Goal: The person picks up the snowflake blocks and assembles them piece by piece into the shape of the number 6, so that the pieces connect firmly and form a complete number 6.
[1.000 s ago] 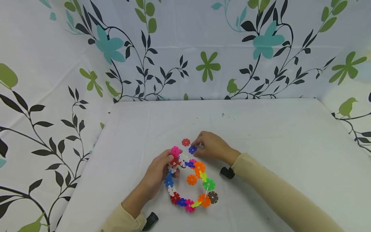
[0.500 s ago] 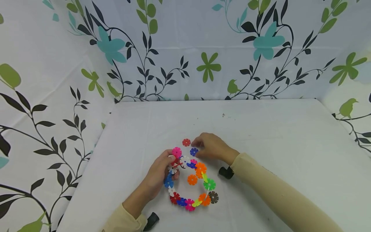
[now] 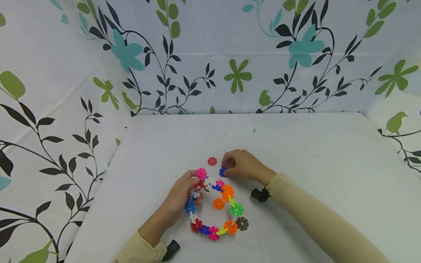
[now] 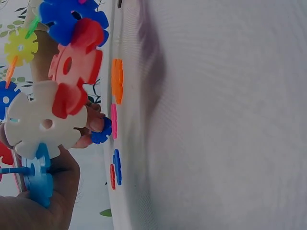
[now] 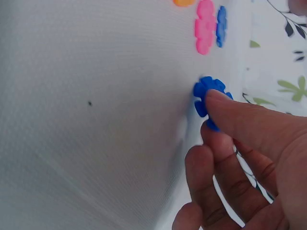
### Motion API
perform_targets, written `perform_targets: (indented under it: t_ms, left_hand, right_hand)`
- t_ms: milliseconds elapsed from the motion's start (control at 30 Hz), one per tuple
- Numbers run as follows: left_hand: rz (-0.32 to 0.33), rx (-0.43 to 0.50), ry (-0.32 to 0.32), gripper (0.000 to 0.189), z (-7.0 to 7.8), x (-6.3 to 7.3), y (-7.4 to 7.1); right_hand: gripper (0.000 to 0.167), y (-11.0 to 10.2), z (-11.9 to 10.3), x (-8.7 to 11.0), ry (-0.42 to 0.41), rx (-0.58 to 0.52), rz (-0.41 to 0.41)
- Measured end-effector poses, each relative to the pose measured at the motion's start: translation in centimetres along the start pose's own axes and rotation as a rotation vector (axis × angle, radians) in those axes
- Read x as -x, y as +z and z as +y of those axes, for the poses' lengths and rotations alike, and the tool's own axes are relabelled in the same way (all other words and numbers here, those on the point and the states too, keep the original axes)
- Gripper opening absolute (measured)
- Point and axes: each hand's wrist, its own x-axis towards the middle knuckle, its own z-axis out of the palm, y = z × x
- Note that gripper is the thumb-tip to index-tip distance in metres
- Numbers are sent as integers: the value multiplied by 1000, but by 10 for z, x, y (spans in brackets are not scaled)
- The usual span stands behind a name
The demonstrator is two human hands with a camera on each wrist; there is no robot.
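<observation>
My left hand (image 3: 179, 195) grips the left side of a ring of linked plastic flower discs (image 3: 236, 209) in many colours. The left wrist view shows a white disc (image 4: 43, 115), a red disc (image 4: 76, 67) and a light blue disc (image 4: 38, 184) of the ring close by its fingers. Beyond the ring's top, my right hand (image 3: 243, 164) pinches a loose blue flower disc (image 3: 223, 172) by its edge. Seen from the right wrist, the thumb covers part of that blue disc (image 5: 202, 88), which is tilted up close over the white cloth.
A loose red disc (image 3: 212, 161) lies just left of the right hand. Inside the ring rests an orange disc (image 3: 218, 204), and a brown disc (image 3: 242, 223) lies against its lower right. Leaf-patterned cloth (image 3: 197, 54) stands behind the white table (image 3: 312, 146).
The right hand's fingers have come together on the blue disc, and the hand has shifted slightly right with it. The left hand stays on the ring, which has barely moved.
</observation>
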Motion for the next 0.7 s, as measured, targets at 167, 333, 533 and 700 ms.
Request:
perform_targets:
  t_ms: [167,333,533,700]
  left_hand:
    - [1,7,-14,35,-1,-2,1]
    - [8,1,-32,36,0,-5,4]
    - [-12,-3,-30,38,1,-7,8]
    - [-32,-9,-17,40,2,-8,11]
  right_hand:
    - [8,-11,4,4,-32,-162,1]
    - [16,-20,4,8,-93,-310,0]
    - [22,-26,-1,13,-106,-460,-33]
    - [17,-28,-2,15,-136,-512,-44]
